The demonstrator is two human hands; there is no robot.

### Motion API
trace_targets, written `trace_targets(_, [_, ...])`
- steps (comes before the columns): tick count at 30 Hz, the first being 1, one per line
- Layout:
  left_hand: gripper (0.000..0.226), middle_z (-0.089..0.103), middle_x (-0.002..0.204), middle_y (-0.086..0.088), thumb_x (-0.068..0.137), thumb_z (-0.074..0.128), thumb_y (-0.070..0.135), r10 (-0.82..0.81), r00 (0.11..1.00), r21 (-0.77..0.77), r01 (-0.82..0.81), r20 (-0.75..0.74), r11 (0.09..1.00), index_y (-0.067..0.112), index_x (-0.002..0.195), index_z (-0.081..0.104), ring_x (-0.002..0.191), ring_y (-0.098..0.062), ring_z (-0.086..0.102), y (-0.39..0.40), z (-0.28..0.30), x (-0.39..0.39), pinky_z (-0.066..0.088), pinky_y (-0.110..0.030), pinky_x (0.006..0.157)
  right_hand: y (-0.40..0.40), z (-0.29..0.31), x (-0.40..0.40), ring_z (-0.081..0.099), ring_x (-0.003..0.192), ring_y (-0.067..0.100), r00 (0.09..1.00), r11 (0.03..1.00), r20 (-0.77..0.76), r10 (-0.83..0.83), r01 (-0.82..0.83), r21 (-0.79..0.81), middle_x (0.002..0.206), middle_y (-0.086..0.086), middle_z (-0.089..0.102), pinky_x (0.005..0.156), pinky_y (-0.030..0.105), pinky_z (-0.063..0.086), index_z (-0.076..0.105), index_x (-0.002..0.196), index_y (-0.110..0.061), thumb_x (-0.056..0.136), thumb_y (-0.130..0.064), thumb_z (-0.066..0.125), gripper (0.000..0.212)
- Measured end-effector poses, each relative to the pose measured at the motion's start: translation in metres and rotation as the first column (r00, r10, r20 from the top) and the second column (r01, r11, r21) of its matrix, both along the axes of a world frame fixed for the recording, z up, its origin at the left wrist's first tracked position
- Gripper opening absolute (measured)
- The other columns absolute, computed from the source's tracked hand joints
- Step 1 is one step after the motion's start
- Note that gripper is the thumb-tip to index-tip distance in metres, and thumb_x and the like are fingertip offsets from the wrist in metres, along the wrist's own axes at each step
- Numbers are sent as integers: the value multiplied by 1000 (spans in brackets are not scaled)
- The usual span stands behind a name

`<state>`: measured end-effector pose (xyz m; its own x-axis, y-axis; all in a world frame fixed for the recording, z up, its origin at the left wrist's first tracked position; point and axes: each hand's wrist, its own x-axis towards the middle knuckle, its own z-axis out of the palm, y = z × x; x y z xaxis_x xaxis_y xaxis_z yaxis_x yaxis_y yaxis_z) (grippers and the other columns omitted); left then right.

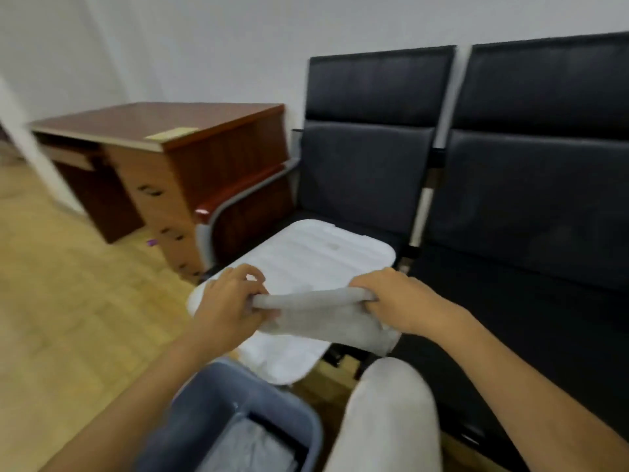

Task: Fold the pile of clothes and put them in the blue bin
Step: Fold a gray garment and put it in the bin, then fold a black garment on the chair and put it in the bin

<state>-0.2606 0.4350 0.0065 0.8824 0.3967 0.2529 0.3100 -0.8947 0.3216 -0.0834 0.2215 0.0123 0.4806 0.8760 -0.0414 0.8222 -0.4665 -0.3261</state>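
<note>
The cloth (323, 318) is held folded over the white lid's (306, 257) near edge, pinched at either end by the left hand (231, 301) and right hand (401, 301). Should either grip be loosened, the fold could be lost short of the bin (211, 403).

A brown wooden desk (160, 131) stands far left against the white wall (204, 46), with a yellow note (172, 133) on its top and drawers (160, 206) down its near side. Right of it are two black chairs (367, 158) side by side. A white lid (306, 257) lies on the left chair's seat. The floor (68, 301) is light wood.
</note>
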Motion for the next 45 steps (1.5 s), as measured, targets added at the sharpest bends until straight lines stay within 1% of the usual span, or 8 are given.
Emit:
trace_targets(3, [25,64,63,8,78,81,22,109,994,-163,-108,-7,981,34,62,65,63,-11,61,36,9,-79,48,-25,58,73,2,-37,58,90,23,973,978,-104,205,-207,-7,97,0,64,79,43,52,64,93,-19,96,-13,45,20])
trace_targets(11, [16,68,68,-8,85,75,18,356,917,-339,-397,-177,853,8,72,72,59,-14,54,96,-48,-231,36,-21,52,209,-58,-144,63,88,25,862,855,-233,451,-492,-164,97,4,65,81,42,54,60,87,-22,100,-26,46,20])
trace_targets(15, [10,69,76,1,85,72,17,445,886,-337,-461,-126,821,14,77,77,69,-13,62,91,-74,-259,47,-27,62,236,-100,-162,63,79,20,871,856,-52,488,-490,-165,95,2,64,72,43,56,56,93,-28,98,-21,47,12])
trace_targets(22, [41,54,113,12,83,75,44,-108,842,-576,-263,-529,774,36,121,60,104,-9,55,40,-143,-255,47,-22,92,162,-145,-171,59,102,30,747,494,-49,663,-485,-722,121,11,59,69,36,37,56,119,-11,94,-3,49,27])
trace_targets(26, [14,64,106,21,93,65,31,-26,896,-535,-241,-443,809,36,106,65,96,3,60,49,-157,-227,51,-19,90,138,-145,-154,59,102,28,825,497,-120,553,-442,-747,129,13,58,76,34,47,55,132,-13,103,-15,42,32])
trace_targets(34, [16,73,90,-4,96,57,9,9,992,-542,-77,-127,837,6,90,71,83,-14,67,38,-102,-87,54,-28,78,97,-87,-101,58,100,24,898,838,-149,414,-440,-324,113,7,63,86,39,49,59,119,-21,104,-33,38,28])
trace_targets(40, [27,70,81,10,98,50,10,-280,960,-583,232,8,779,25,84,68,74,-3,62,-74,-72,87,49,-17,73,-17,-50,-9,61,90,20,994,988,38,99,-94,-124,101,-1,61,79,42,51,61,107,-25,105,-41,36,30])
trace_targets(45, [17,68,81,7,97,58,20,-539,842,-609,423,-9,671,32,89,66,75,-5,65,-202,-81,206,54,-26,71,-182,-71,80,62,82,11,912,913,-68,-406,401,-68,92,-7,64,73,39,53,62,106,-30,102,-41,44,21])
